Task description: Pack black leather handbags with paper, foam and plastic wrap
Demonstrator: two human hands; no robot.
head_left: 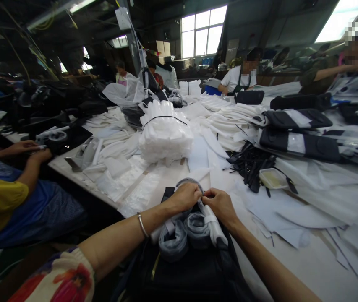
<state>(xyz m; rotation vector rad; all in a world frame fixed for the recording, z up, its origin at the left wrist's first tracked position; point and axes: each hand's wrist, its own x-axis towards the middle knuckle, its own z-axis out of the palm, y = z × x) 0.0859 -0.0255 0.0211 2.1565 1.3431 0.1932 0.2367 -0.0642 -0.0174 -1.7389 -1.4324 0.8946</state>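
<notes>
My left hand (pixel 183 197) and my right hand (pixel 219 205) meet at the near edge of the table, both closed in a pinch on a grey strap (pixel 189 182) that loops up from a black bag (pixel 185 268) lying in front of me. White paper wrapping (pixel 214 224) and grey rolled strap ends (pixel 174 241) lie on the bag just below my hands. A bracelet sits on my left wrist.
A tied bundle of white foam sheets (pixel 165 134) stands mid-table among white paper pieces. Black straps (pixel 249 161) and a small tray (pixel 273 178) lie to the right, black-and-white bags (pixel 298 142) beyond. A person's arms (pixel 24 155) work at the left; others sit further back.
</notes>
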